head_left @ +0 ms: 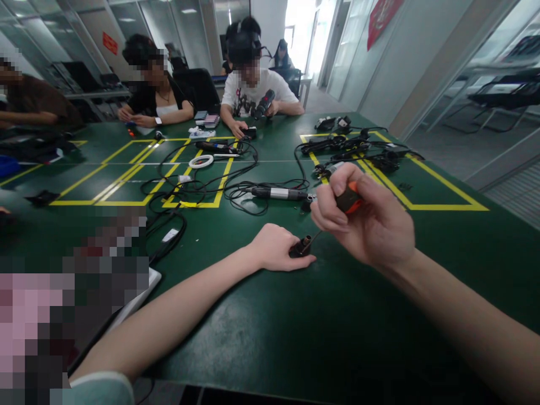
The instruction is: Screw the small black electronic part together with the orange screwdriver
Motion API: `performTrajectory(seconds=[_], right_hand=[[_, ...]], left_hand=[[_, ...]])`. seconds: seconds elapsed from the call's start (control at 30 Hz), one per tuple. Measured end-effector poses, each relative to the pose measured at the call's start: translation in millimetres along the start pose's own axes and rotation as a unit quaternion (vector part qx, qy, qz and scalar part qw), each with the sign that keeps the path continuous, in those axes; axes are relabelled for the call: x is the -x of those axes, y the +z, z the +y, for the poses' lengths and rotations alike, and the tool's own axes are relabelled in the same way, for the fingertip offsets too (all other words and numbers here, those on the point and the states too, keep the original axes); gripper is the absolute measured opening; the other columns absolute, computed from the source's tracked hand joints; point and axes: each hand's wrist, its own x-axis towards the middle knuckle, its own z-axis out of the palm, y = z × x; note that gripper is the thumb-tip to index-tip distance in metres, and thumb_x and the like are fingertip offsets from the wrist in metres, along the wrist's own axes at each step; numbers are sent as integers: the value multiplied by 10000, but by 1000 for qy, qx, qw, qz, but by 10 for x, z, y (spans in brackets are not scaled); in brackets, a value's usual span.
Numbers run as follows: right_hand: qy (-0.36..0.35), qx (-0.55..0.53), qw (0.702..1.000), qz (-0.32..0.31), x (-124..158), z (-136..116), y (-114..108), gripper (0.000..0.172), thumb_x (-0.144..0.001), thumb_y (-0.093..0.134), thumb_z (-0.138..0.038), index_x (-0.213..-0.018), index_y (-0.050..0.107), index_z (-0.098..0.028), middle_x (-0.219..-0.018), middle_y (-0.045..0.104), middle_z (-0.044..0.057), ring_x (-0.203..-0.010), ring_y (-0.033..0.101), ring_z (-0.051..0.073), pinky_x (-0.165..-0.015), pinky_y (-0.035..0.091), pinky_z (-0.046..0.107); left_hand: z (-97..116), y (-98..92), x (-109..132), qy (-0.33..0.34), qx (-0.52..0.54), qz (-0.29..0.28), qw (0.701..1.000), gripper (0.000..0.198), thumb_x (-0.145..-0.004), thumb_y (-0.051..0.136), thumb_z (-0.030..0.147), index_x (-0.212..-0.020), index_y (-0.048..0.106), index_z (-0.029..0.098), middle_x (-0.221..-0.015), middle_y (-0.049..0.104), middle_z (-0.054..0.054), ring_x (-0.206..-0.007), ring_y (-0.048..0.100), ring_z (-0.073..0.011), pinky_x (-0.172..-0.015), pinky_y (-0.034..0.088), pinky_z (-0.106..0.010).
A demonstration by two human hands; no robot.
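A green table point(236, 326) fills the foreground, a co-worker point(259, 93) in white seated across it. Black cables point(354, 146) lie tangled on its far half. The right hand point(371, 222) is raised above the table; the left hand point(278, 247) rests on it, just short of a grey-banded tool point(282, 194). The right fingers curl closed around a screwdriver point(349, 199), its thin shaft slanting down-left. Smallest, a black part point(300, 247) sits at the tabletop, held between left thumb and fingers.
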Motion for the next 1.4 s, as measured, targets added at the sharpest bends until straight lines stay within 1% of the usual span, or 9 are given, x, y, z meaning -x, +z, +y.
performTrajectory(seconds=[0.13,0.37,0.53,0.67,0.8,1.0,1.1,1.2,1.4], right_hand=[[-4,20,1000,-9,-29,-28,-13,346,-962,665,-472,-762,554,-212,-660,485,-27,-520,404,118,-494,345,272],[28,20,999,-14,-42,-54,-30,454,-994,556,-566,-698,479,-230,-534,298,-73,-442,207,102,-441,221,263],[12,-6,999,-29,0,-15,-14,359,-979,612,-509,-781,487,-238,-523,294,-98,-435,169,92,-439,199,243],[-7,-8,998,-69,11,-8,-20,315,-1014,581,-421,-783,518,-217,-574,408,-66,-448,271,93,-446,242,247],[-16,26,995,-93,-5,-37,-14,406,-1029,570,-465,-725,557,-196,-651,482,-18,-496,406,108,-472,336,269],[20,20,997,-76,2,-59,42,537,-1038,478,-607,-685,555,-210,-525,338,-57,-452,272,112,-463,279,279],[37,9,996,-76,32,-58,37,470,-1014,498,-625,-755,521,-233,-503,306,-85,-430,228,110,-461,265,274],[50,-5,994,-94,57,-51,17,360,-960,596,-569,-837,479,-252,-516,337,-102,-435,226,108,-473,251,264],[28,-5,993,-113,42,-23,-5,263,-983,606,-447,-868,505,-233,-617,493,-57,-505,363,126,-514,311,275]], left_hand=[[6,-5,4,-5,-7,-2,1000,616,-912,486,676,-568,584,175,-573,647,-54,-551,600,-151,-564,218,-287],[0,-14,12,11,-25,12,1000,629,-924,487,671,-546,587,179,-554,639,-66,-524,604,-163,-537,220,-301],[-9,-9,15,15,-33,9,999,643,-939,464,682,-558,586,178,-563,645,-66,-528,592,-159,-543,223,-300],[-13,0,13,15,-40,8,999,658,-939,447,694,-554,578,177,-567,650,-69,-519,572,-150,-547,218,-295],[-11,-1,14,17,-42,6,999,640,-948,447,676,-585,603,173,-594,673,-74,-545,599,-160,-552,232,-292],[-4,-15,8,18,-49,1,999,625,-950,449,663,-609,624,169,-607,677,-81,-589,648,-188,-554,256,-296],[-2,-6,12,18,-56,8,998,629,-951,440,666,-617,633,169,-612,676,-90,-594,658,-203,-545,269,-299],[-3,13,28,25,-35,29,999,596,-947,458,672,-719,681,169,-675,703,-90,-653,686,-210,-578,360,-293],[11,3,41,5,-20,43,999,572,-938,471,715,-888,686,187,-796,751,-79,-766,724,-231,-650,440,-297]])
